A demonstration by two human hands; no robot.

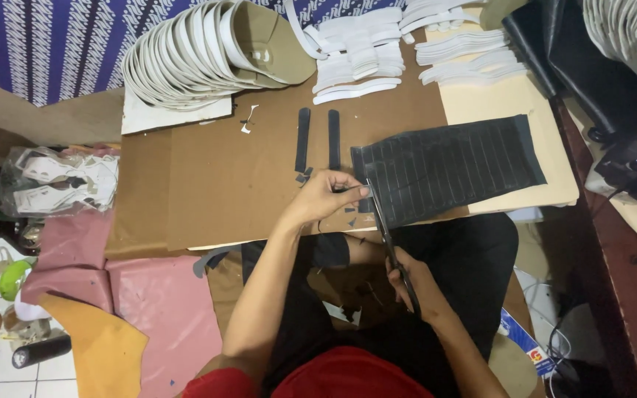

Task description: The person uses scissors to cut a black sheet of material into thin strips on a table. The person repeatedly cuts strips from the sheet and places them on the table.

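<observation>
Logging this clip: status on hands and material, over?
Left hand pinching edge of black sheet. Right hand closed on scissors, blades at sheet's left edge. Two cut black strips lie on the brown board; cut line unobstructed.

Bare forearms, red top at the chest, black trousers below.

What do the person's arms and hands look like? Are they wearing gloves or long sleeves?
No gloves and no long sleeves. Both the left hand and the right hand are bare, with bare forearms up past the elbows. No watch, ring or bracelet shows on either one. The only clothing seen is a red top at the bottom of the picture and dark trousers over the lap.
</observation>
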